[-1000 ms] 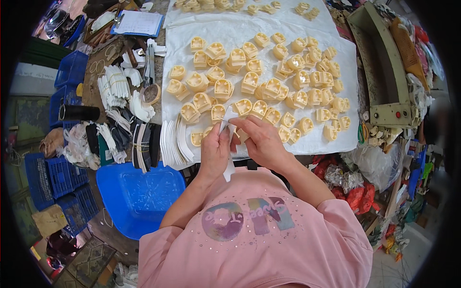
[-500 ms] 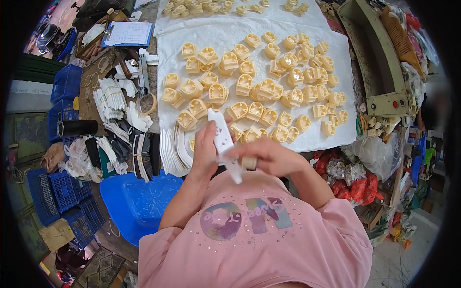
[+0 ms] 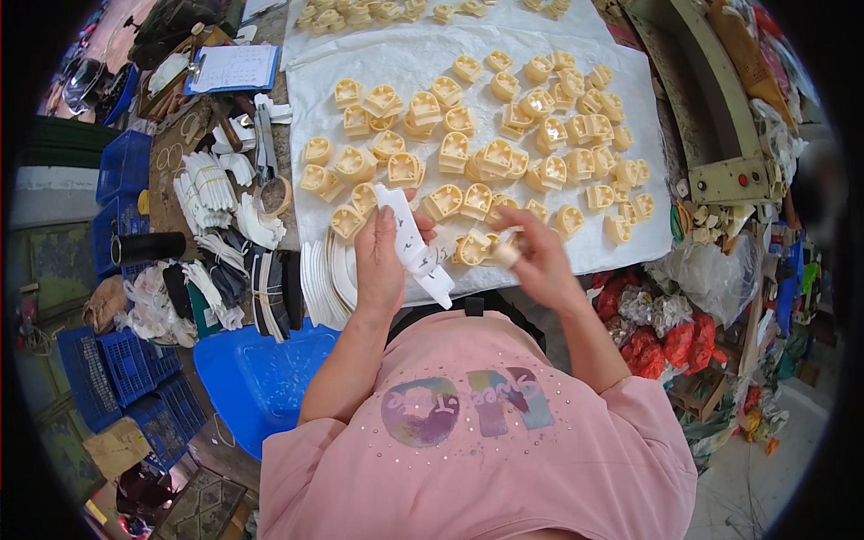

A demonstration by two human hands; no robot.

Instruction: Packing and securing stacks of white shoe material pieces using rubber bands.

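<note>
My left hand (image 3: 382,270) is closed round a long white strip (image 3: 409,243) with stepped ends and scattered dark marks on its face. The strip slants down to the right, in front of my body. To its right, apart from the strip, my right hand (image 3: 544,270) pinches a small tan, rounded piece (image 3: 507,254), smeared by motion. Beyond both hands, many cream D-shaped hollow plastic pieces (image 3: 454,153), like shoe heels, stand in loose groups on a white sheet (image 3: 310,99). A few lie partly behind my hands.
Curved white strips (image 3: 322,283) are stacked at the sheet's near left corner. Further left lie bundled white strips (image 3: 205,184), scissors (image 3: 264,144) and a clipboard (image 3: 234,67). A blue tub (image 3: 256,378) stands below. On the right are a metal frame (image 3: 711,108) and red plastic bags (image 3: 661,346).
My right hand has drawn away from the white strip, to the right and up, with the small tan piece. The strip has shifted slightly up and left, its marked face now turned more into view.
</note>
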